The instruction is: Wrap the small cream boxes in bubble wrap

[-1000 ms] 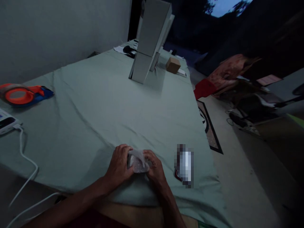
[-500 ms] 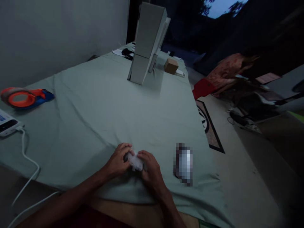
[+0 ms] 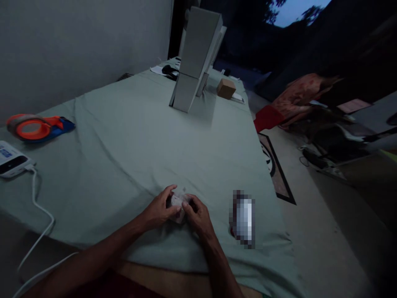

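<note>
A small crumpled, whitish translucent packet (image 3: pixel 177 203) is between my hands, just above the cloth near the table's front edge. My left hand (image 3: pixel 160 209) grips its left side, with the thumb below and the fingers above. On the packet's right side, my right hand (image 3: pixel 198 213) pinches it between thumb and fingers. What the packet contains is too dim to make out. To the right of my right hand lies a pixelated, pale and dark object (image 3: pixel 243 219).
Pale green cloth (image 3: pixel 130 136) covers the table. An orange and blue tape dispenser (image 3: pixel 40 127) and a white device (image 3: pixel 14 159) with a cable are at left. Tall white boxes (image 3: pixel 198 45) and a brown box (image 3: pixel 226 89) stand farther back. A person (image 3: pixel 300 95) is beyond, right.
My left thumb has moved onto the near face of the packet and its fingers have lifted. My right fingers have shifted their pinch. The packet has turned slightly. The whole view has shifted a little.
</note>
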Available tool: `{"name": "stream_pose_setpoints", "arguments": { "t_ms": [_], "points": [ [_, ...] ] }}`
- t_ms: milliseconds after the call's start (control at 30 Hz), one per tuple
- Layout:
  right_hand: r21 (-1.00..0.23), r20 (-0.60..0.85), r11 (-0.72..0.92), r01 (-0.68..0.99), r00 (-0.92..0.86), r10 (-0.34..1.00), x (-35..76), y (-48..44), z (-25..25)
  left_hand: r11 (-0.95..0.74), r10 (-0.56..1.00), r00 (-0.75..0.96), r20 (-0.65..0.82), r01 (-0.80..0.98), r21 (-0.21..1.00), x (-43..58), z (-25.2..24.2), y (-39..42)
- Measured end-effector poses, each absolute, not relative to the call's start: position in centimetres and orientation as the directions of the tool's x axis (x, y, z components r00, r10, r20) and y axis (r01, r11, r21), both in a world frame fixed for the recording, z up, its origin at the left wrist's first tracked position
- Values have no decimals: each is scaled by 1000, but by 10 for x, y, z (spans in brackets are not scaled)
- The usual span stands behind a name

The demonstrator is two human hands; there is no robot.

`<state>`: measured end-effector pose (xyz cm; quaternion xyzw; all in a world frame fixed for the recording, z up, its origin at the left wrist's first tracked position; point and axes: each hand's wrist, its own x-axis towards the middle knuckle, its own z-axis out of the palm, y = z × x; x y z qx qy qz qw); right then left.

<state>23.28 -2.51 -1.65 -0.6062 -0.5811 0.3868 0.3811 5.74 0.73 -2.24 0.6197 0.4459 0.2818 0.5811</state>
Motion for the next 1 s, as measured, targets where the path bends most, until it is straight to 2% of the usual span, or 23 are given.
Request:
{"name": "stream_pose_setpoints", "arguments": {
  "t_ms": [167,300,533,633,767,900,1000],
  "points": [
    [-955,-27,-57,291,108,994,226,-24,-25,37,924,348,-158,331,943,60,-22,10],
    [-969,-66,-96,226,137,988,223,-21,-28,92,886,423,-191,244,965,60,-18,11],
    [-961,-90,-119,250,126,988,223,-15,-25,133,896,402,-188,161,978,62,-23,12],
    [-950,-45,-70,304,89,995,223,-17,-24,138,898,400,-182,137,981,62,-26,12],
    [-936,55,43,349,23,998,225,-26,-28,107,925,347,-156,156,982,64,-24,10],
    [-914,44,17,406,57,997,225,-33,-31,33,942,316,-110,239,970,65,-26,9],
    [-916,39,7,401,72,997,224,-33,-31,30,921,377,-103,194,980,63,-29,11]
  ]
}}
